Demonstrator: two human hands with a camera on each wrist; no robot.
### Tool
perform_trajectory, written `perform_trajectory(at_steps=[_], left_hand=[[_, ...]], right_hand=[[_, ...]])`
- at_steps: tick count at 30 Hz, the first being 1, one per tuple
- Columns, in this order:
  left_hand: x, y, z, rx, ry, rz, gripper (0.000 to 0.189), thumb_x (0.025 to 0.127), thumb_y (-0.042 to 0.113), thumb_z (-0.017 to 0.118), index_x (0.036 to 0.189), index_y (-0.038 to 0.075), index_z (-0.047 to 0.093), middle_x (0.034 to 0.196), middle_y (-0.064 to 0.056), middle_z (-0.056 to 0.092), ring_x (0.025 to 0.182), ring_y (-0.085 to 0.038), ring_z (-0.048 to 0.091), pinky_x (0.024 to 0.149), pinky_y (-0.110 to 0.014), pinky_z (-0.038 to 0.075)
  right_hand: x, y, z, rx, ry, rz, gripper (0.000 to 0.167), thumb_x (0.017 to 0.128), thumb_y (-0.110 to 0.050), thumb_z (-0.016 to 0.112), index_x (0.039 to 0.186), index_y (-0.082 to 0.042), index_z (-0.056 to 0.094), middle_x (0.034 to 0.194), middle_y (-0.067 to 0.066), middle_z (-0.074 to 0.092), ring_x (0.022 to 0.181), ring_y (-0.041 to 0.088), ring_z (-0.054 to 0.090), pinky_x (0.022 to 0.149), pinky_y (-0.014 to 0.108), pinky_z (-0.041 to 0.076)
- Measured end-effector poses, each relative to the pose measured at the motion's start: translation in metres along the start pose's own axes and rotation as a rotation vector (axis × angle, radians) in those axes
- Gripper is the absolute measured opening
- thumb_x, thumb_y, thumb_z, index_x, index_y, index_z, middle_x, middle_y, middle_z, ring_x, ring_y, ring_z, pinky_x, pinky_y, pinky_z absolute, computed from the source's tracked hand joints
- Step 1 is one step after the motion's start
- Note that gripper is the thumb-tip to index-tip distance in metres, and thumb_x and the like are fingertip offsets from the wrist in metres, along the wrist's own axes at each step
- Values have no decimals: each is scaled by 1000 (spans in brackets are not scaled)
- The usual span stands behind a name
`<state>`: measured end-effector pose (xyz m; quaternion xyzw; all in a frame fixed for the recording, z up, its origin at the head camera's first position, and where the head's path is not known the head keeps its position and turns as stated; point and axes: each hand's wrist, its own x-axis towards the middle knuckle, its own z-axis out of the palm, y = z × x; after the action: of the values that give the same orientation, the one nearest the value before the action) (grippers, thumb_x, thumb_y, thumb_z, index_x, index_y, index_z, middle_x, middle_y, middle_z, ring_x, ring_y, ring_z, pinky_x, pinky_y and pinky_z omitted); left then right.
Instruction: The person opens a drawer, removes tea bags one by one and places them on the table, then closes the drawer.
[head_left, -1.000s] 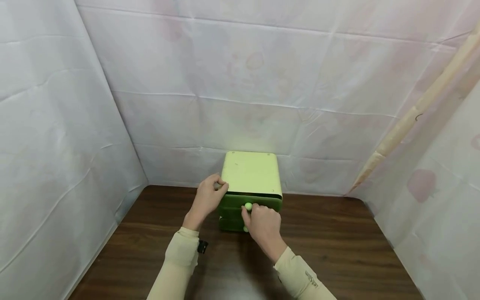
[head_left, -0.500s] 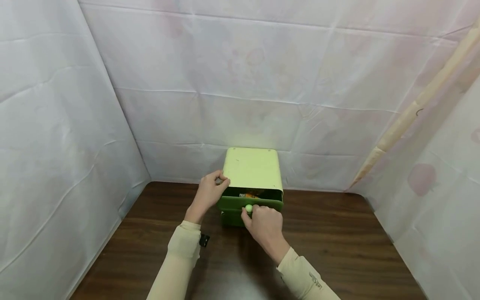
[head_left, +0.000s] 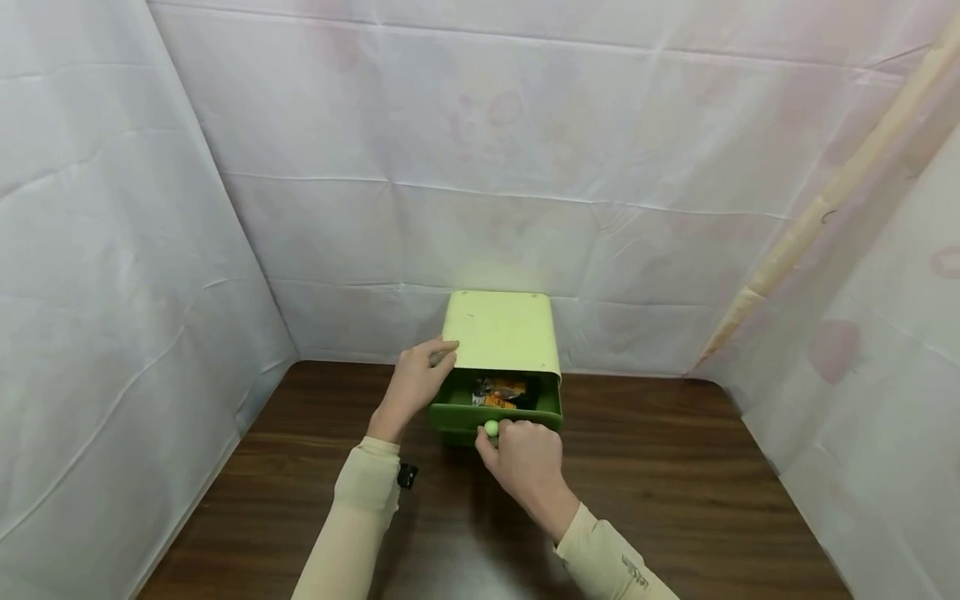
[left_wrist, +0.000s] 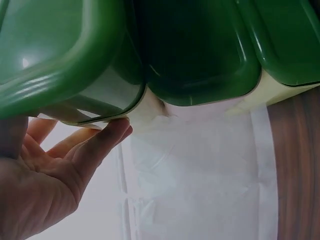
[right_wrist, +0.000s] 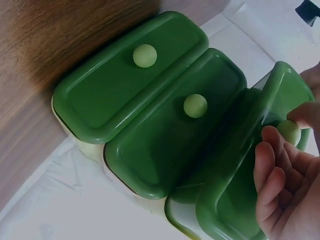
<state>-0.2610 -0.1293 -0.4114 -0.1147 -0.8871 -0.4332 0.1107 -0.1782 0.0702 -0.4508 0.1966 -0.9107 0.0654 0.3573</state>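
A small light-yellow cabinet [head_left: 501,329] with green drawers stands at the back of the table. Its top drawer [head_left: 459,417] is pulled partway out. My right hand [head_left: 527,457] pinches that drawer's pale green knob [right_wrist: 288,132] between thumb and curled fingers. Inside the drawer lie packets [head_left: 498,392] with orange and dark print. My left hand [head_left: 417,382] rests at the cabinet's front left upper edge, its fingers fairly straight. In the left wrist view its fingertips [left_wrist: 117,127] touch the cabinet side beside the drawer. Two lower drawers [right_wrist: 130,77] are pushed in, each with a round knob.
The cabinet stands on a dark wood-grain table [head_left: 652,475], close to a white cloth backdrop [head_left: 337,233]. More cloth hangs at the left and right. A pole wrapped in cloth [head_left: 795,242] slants along the right corner.
The right hand has drawn the top drawer outward toward me, and the packets inside have come into view. The left hand stays at the cabinet's edge, its index finger now straighter.
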Motion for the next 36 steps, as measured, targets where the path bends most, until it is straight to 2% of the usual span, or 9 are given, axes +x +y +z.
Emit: perform_trajectory(at_steps=[3,4,12,21,23,28,30,34,36], left_hand=[[-1,0,-1,-11,5,7,32,100,31,57,129,20,66,146,-16,44,110,-29,63,65,-35,52],[-1,-1,0,-17,7,3,31,100,31,57,128,20,66,147,-15,43,112,-28,62,65,-34,52],[-2,-2,2,-36,15,14,31,101,30,57,128,19,66,146,-16,43,111,-30,62,48,-33,44],[-3,-3,4,-30,41,3,33,100,36,55,128,22,66,147,-9,43,108,-28,63,41,-34,37],[-4,-4,4,-30,45,3,33,100,36,55,128,23,66,147,-8,43,106,-28,64,40,-33,36],[-5,-6,5,-37,41,-4,34,100,39,54,129,24,66,148,-7,42,65,-31,62,37,-30,33],[-5,-6,6,-39,40,-1,34,101,39,54,129,24,65,148,-7,42,63,-30,61,38,-31,34],[-5,-6,6,-36,46,3,34,101,38,54,129,24,65,148,-6,42,96,-25,67,42,-34,37],[-5,-5,6,-36,49,2,33,101,37,54,129,24,65,148,-6,42,104,-26,65,44,-35,38]], right_hand=[[-1,-1,-3,-1,-13,2,57,86,-41,64,45,-22,30,40,-7,17,30,8,16,33,23,12],[-2,-2,-4,-1,-21,5,57,86,-42,64,45,-22,30,39,-7,18,30,8,16,32,23,12],[-8,-5,-11,18,-67,19,57,88,-43,62,44,-23,31,38,-7,20,30,8,18,32,24,13],[-15,-8,-14,40,-73,19,57,86,-43,65,45,-23,31,40,-8,21,32,7,20,32,23,15],[-16,-9,-15,43,-70,19,57,86,-43,65,45,-23,31,40,-8,21,32,7,20,32,24,16],[-21,-11,-15,44,-70,21,58,86,-43,65,45,-24,30,40,-9,20,32,7,18,33,23,13],[-22,-11,-15,44,-71,19,58,86,-44,65,45,-24,29,40,-9,18,31,6,17,33,23,12],[-24,-11,-15,47,-72,17,58,86,-44,64,45,-24,29,41,-9,18,31,6,17,33,23,13],[-24,-11,-15,50,-71,20,57,86,-45,65,46,-24,30,41,-10,19,32,6,18,33,23,13]])
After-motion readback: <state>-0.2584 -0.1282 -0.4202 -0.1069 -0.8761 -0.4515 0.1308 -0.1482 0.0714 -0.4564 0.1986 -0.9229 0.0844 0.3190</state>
